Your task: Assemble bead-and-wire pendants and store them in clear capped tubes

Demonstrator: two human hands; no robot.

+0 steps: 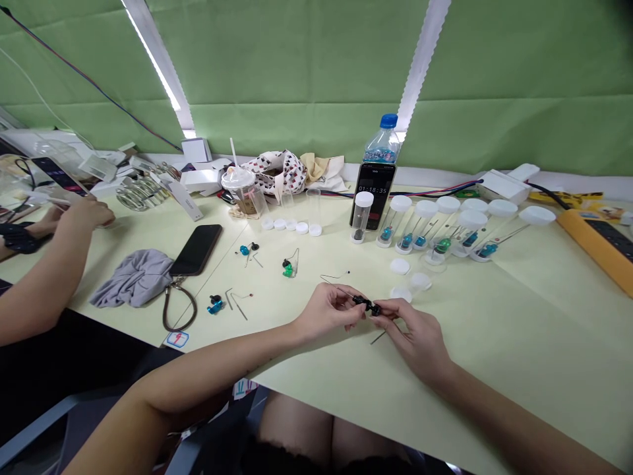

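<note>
Pinched Between Two Grips: a small black piece (366, 305)

Located slightly right of and below the frame's centre. Held at its left end by the left grip (326, 311), narrow, with thumb and fingertips bent in close. Pinched at its right end by the right grip (418, 335), equally narrow, thumb and forefinger nearly meeting. Partly covered by fingers; cannot tell the full shape.

Just above the left grip, a thin bent wire (337, 276) with a small dark bead at one end, running down toward the fingers; cannot tell whether joined to the piece. Just below the piece, between both grips, a short metal rod (378, 338).

Near the right grip, on the counter (544, 316), loose white lids (399, 266). Left of centre, scattered in small groups with black pieces and metal rods: a green part (287, 270) and, farther left, a blue part (215, 307).

Toward the upper right, a cluster of capped clear tubes (399, 221), mostly with blue or green parts inside. Propped upright behind the leftmost tube, a phone (380, 181) reading 01:18:35, in front of a bottle (382, 148).
</note>
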